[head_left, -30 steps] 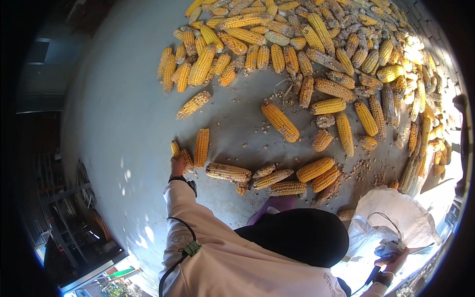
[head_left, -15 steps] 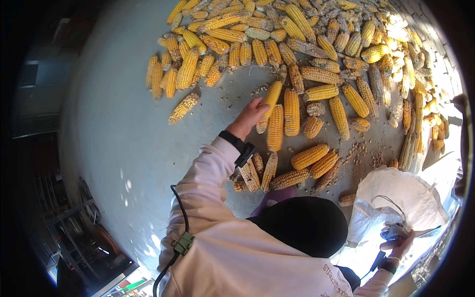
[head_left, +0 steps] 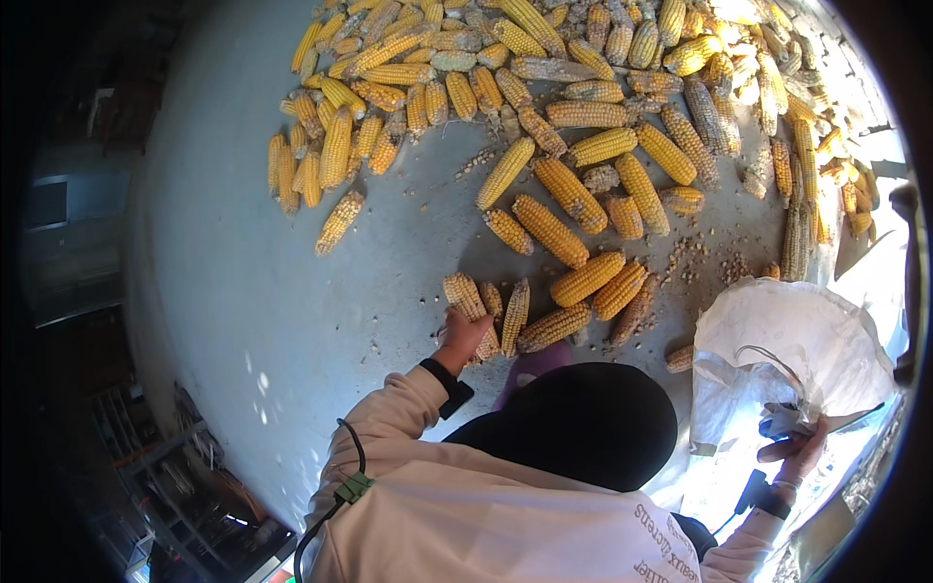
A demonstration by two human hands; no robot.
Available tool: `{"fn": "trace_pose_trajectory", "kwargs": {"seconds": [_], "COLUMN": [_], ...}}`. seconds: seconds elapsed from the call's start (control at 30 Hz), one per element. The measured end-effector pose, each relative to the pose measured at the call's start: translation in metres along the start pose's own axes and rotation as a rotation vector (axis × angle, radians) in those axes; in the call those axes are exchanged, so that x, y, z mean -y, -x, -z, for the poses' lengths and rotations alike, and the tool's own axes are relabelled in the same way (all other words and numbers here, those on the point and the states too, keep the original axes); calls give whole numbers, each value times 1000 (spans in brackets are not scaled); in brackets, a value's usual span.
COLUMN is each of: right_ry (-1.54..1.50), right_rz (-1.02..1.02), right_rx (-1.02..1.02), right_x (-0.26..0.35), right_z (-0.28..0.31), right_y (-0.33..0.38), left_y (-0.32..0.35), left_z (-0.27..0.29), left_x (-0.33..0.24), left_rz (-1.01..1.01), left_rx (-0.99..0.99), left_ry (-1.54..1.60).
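While closing the left hand point(head_left: 465, 332) on that corn cob point(head_left: 469, 309) just ahead — grip mid-length, lift clear of neighbours. Right hand point(head_left: 792, 449) clenched on the white sack point(head_left: 787, 360) rim — hold it wide.

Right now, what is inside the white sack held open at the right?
The right hand grips the white sack by its rim. Only pale, creased fabric shows at its mouth; no corn cob is visible inside, and the sack's depths are hidden by its own folds.

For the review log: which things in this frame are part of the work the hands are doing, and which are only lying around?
In the work:
left hand on a cob in the near cluster of corn cobs
right hand gripping the white sack at its mouth

Lying about:
big spread of cobs
loose kernels
metal rack
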State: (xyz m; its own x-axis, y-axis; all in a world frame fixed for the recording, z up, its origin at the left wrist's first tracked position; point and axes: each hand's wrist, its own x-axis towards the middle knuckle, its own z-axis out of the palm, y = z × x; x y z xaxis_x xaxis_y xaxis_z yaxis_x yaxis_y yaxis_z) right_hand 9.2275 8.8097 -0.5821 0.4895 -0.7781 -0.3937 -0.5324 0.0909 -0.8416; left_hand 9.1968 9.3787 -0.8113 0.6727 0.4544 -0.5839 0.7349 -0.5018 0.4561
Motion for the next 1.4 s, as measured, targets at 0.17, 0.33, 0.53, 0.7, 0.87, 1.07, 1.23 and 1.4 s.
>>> {"fn": "trace_pose_trajectory", "kwargs": {"seconds": [0.17,0.33,0.53,0.7,0.87,1.07,1.23,1.4], "right_ry": [2,-23,-17,-33,-1,-25,-16,-32], "right_rz": [92,156,131,116,89,179,101,98], "right_rx": [3,20,58,15,-3,12,-50,-43], "right_x": [6,-1,-8,-7,-3,-9,-3,19], "right_z": [-6,-2,7,7,4,14,31,48], "right_y": [20,20,15,13,19,18,29,67], "left_y": [-34,-39,-8,8,-29,-117,-146,-140], "left_z": [-27,-60,-61,-65,-72,-43,-26,-15], "left_x": [-101,-156,-195,-268,-316,-291,-300,-303], "left_rz": [-175,-104,-37,-399,-884,-918,-866,-811], "left_rx": [103,415,644,803,774,-76,185,339], "left_ry": [21,471,868,727,693,-637,-960,-973]}}
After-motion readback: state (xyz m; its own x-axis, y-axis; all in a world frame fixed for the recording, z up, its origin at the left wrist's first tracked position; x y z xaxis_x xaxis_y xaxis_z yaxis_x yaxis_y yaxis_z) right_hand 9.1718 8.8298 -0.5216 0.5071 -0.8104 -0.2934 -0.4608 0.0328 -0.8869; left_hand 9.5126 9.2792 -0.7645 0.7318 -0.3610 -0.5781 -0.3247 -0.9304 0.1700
